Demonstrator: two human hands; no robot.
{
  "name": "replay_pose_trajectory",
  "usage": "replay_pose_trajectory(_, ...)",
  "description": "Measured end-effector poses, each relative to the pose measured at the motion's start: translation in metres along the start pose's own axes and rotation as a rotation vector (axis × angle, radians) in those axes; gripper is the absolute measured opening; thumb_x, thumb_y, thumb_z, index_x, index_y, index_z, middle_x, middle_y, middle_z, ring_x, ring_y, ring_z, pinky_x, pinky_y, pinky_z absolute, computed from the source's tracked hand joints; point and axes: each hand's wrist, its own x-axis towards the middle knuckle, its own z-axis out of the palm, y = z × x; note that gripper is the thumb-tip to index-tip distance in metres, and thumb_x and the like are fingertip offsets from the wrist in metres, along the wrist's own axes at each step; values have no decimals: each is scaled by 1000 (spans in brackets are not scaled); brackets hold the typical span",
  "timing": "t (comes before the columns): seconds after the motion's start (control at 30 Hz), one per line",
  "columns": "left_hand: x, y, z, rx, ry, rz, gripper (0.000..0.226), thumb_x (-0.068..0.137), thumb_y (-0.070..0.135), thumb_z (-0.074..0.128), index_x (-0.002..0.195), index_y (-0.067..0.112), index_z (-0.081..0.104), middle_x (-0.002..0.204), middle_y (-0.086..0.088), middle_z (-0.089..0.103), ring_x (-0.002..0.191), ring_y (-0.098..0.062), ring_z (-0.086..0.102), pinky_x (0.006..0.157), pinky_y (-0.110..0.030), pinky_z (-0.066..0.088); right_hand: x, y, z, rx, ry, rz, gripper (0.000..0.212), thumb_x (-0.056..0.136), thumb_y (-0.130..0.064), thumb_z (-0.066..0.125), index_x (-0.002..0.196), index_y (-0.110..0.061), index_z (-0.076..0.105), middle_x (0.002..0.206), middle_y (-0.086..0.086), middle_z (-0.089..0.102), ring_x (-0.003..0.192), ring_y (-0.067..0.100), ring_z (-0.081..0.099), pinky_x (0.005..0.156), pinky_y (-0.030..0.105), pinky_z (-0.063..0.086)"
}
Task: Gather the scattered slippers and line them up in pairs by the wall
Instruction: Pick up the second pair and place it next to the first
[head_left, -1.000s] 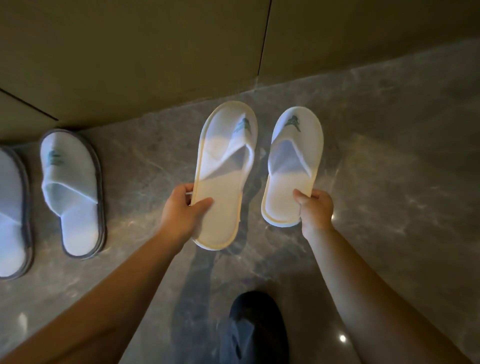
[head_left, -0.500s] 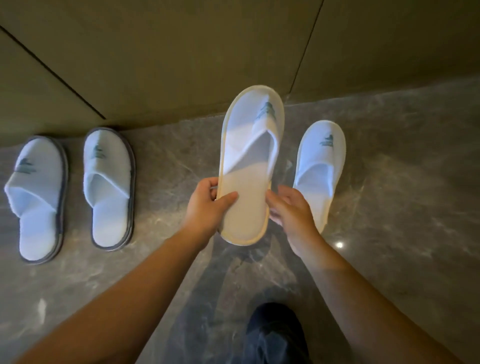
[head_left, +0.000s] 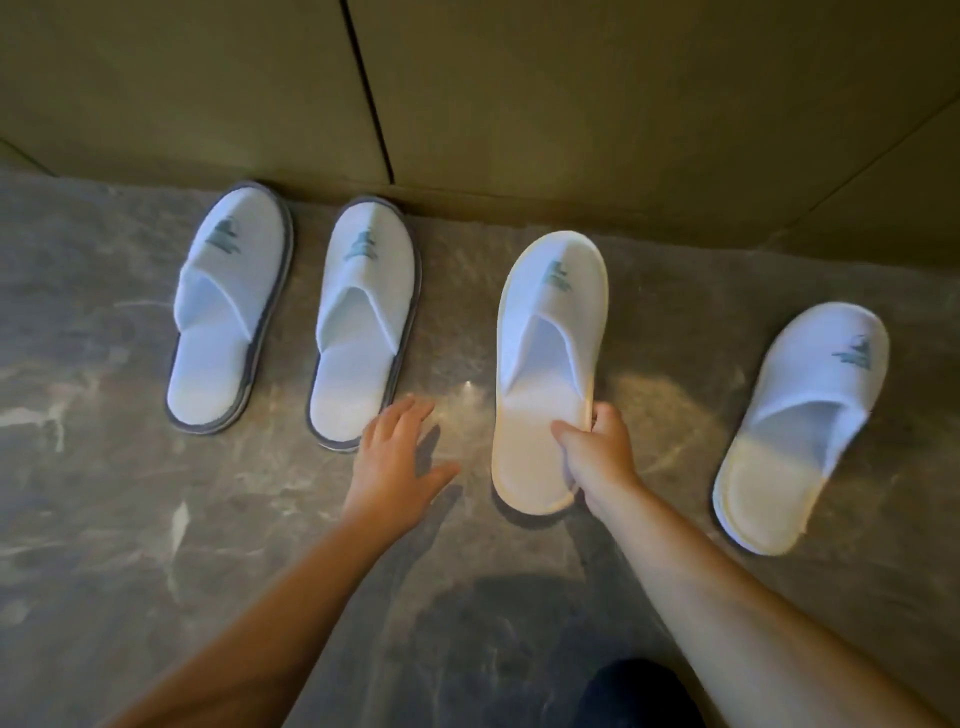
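Observation:
Two white slippers with grey edging, one on the left (head_left: 228, 306) and its mate (head_left: 363, 322), lie side by side, toes to the wall (head_left: 519, 104). A white slipper with cream edging (head_left: 550, 332) lies to their right, toe toward the wall. My right hand (head_left: 597, 452) grips its heel from the right side. My left hand (head_left: 400, 457) hovers open over the floor between the grey-edged pair and this slipper, holding nothing. The second cream-edged slipper (head_left: 810, 415) lies apart at the right, angled, farther from the wall.
The floor is grey marble (head_left: 156, 545) with bright glare spots. The wall is made of olive panels with dark seams. A dark shoe or foot (head_left: 639, 696) shows at the bottom edge between my forearms.
My left hand has let go of the cream-edged slipper and opened. My right hand now holds it, low by the wall. The view has shifted left, so the other slipper sits farther right.

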Motion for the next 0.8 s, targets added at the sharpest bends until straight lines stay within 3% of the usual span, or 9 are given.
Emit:
replay_pose_trajectory(0.17, 4, -37, 12, 192, -18, 46, 78, 75, 39, 65, 139, 21, 25, 153, -5, 16, 141, -27, 9, 114, -43, 13, 18, 15, 22, -132, 94, -67, 42, 78, -13, 62, 116, -4, 46, 118, 18, 57, 101, 31, 54, 77, 31, 39)
replay_pose_trajectory(0.3, 7, -43, 12, 226, 40, 80, 79, 74, 38, 66, 139, 22, 23, 154, -8, 9, 142, -30, 2, 114, -49, 9, 9, 22, 17, -407, 203, -288, 79, 71, -26, 72, 135, -7, 29, 139, 19, 35, 126, 34, 34, 102, 43, 32)
replay_pose_trajectory(0.37, 13, -45, 7, 232, 66, 69, 82, 74, 38, 67, 140, 23, 20, 155, -9, 5, 142, -32, -1, 113, -51, 8, -3, 30, 18, -544, 159, -406, 91, 67, -33, 75, 137, -12, 22, 144, 18, 26, 129, 36, 26, 105, 46, 29)
replay_pose_trajectory(0.47, 27, -49, -1, 245, 75, -20, 85, 74, 39, 67, 141, 27, 16, 155, -9, -1, 141, -36, -5, 112, -55, 7, -14, 45, 27, -749, 19, -441, 102, 67, -48, 71, 141, -19, 6, 152, 16, 6, 135, 36, 14, 109, 48, 24)
replay_pose_trajectory(0.57, 36, -56, -6, 270, 57, -102, 83, 75, 40, 65, 140, 31, 14, 155, -7, -6, 140, -39, -7, 111, -57, 8, -12, 56, 34, -880, 26, -481, 95, 72, -49, 65, 141, -21, 7, 153, 15, 0, 138, 35, 9, 112, 48, 21)
replay_pose_trajectory(0.8, 38, -63, -7, 255, 66, -90, 68, 80, 30, 61, 137, 30, 24, 153, -6, 7, 139, -36, 1, 109, -58, 19, -7, 55, 41, -812, 104, -569, 79, 72, -39, 68, 137, -26, 24, 152, 9, 14, 132, 32, 17, 107, 48, 26)
